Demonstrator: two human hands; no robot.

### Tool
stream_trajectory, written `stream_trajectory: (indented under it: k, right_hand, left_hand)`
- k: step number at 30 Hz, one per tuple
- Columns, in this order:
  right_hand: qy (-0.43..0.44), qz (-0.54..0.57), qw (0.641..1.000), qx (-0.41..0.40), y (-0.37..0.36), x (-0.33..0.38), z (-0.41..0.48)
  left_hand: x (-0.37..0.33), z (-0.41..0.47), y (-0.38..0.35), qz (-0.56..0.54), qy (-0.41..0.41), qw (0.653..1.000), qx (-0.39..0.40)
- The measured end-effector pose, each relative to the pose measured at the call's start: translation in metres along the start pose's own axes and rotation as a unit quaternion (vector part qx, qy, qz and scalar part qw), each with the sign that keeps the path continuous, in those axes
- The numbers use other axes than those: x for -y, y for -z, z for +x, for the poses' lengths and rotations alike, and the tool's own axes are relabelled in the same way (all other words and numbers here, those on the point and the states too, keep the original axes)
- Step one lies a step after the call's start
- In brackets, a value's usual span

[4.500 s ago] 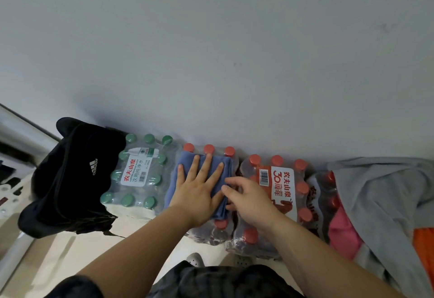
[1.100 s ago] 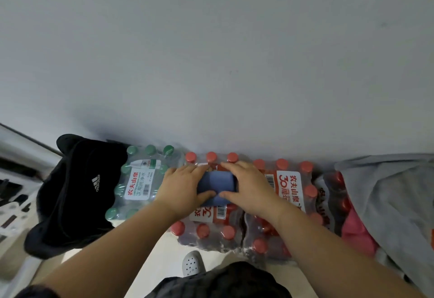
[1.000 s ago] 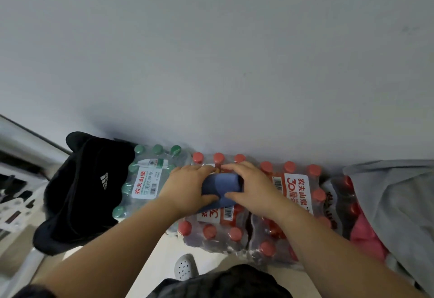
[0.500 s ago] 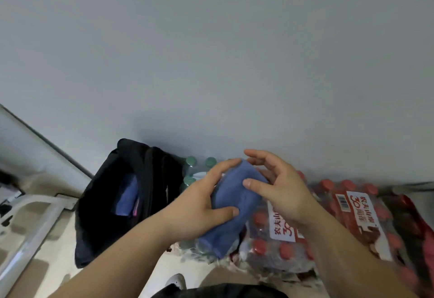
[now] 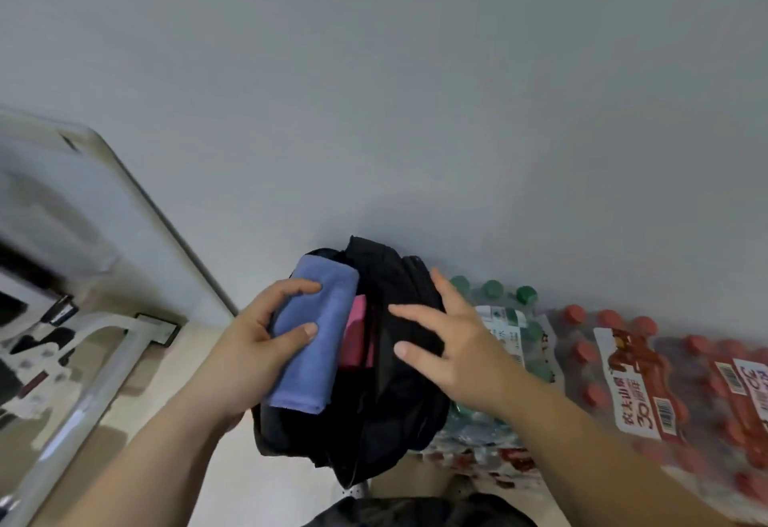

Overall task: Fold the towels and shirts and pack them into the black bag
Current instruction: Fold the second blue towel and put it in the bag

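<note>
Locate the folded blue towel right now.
Head view, centre-left: the left hand grips the folded blue towel over the open black fabric bag, just left of a pink item inside it.

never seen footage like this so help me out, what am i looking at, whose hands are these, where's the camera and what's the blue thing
There is no machine here. A person wears one wide-angle camera on the head, looking forward and down, so you see their own two arms reaching out. The left hand grips a folded blue towel just over the open black bag. The right hand is open, with its fingers spread on the bag's cloth, apparently keeping it open. A pink item already sits inside the bag. To the right, against the grey wall, lie shrink-wrapped water bottles: a green-capped pack and red-capped packs.
</note>
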State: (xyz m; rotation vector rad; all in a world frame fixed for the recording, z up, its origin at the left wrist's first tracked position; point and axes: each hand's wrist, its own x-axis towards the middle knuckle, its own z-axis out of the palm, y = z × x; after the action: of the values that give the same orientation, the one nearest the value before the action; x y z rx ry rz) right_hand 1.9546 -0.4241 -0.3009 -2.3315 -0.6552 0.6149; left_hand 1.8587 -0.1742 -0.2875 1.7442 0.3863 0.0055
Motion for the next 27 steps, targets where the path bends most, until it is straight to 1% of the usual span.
stream_trajectory:
  k: [1, 2, 3, 5, 6, 9, 12, 16, 18, 19, 20, 22, 24, 26, 27]
  right_hand:
    - [-0.022, -0.064, 0.998, 0.017, -0.008, 0.001, 0.006]
    - [-0.049, -0.107, 0.993, 0.017, -0.012, 0.002, 0.012]
    - [-0.07, -0.125, 0.99, 0.003, -0.015, 0.004, 0.017]
    - [-0.079, -0.116, 0.99, -0.032, -0.016, 0.003, 0.024]
    - [-0.078, -0.109, 0.99, -0.039, -0.016, 0.001, 0.025]
    - [-0.082, -0.147, 0.985, -0.03, -0.011, -0.007, 0.023]
    - [-0.089, -0.186, 0.978, -0.02, -0.004, -0.017, 0.018]
    - [-0.105, -0.21, 0.972, 0.003, 0.007, -0.023, 0.014]
    - [-0.103, -0.219, 0.97, 0.01, 0.01, -0.024, 0.015]
    - [-0.101, -0.221, 0.97, 0.01, 0.011, -0.024, 0.015]
    - [-0.099, -0.222, 0.97, 0.009, 0.011, -0.024, 0.016]
    - [-0.097, -0.22, 0.971, 0.005, 0.011, -0.024, 0.016]
    - [-0.093, -0.214, 0.972, 0.003, 0.01, -0.025, 0.016]
    - [-0.096, -0.215, 0.972, 0.002, 0.011, -0.026, 0.016]
    - [-0.099, -0.213, 0.972, 0.002, 0.011, -0.026, 0.015]
  left_hand:
    - [0.013, 0.006, 0.004, -0.004, 0.025, 1.0, 0.005]
    - [0.027, 0.014, 0.004, -0.002, 0.051, 0.999, 0.02]
    - [0.042, 0.022, 0.0, 0.009, 0.076, 0.996, 0.038]
    - [0.073, 0.041, -0.015, 0.039, 0.127, 0.989, 0.069]
    - [0.087, 0.049, -0.024, 0.053, 0.147, 0.985, 0.073]
    - [0.119, 0.071, -0.049, 0.05, 0.183, 0.98, 0.055]
    - [0.139, 0.092, -0.064, 0.01, 0.189, 0.981, 0.044]
    - [0.154, 0.128, -0.075, -0.036, 0.163, 0.984, 0.063]
    - [0.165, 0.145, -0.077, 0.009, 0.148, 0.984, 0.098]
    - [0.172, 0.152, -0.077, 0.066, 0.134, 0.982, 0.118]
    - [0.181, 0.158, -0.077, 0.137, 0.117, 0.974, 0.14]
    - [0.19, 0.162, -0.077, 0.293, 0.102, 0.936, 0.164]
    - [0.19, 0.161, -0.079, 0.445, 0.08, 0.881, 0.143]
    - [0.185, 0.159, -0.084, 0.575, 0.001, 0.811, 0.11]
    - [0.184, 0.158, -0.085, 0.609, -0.042, 0.786, 0.1]
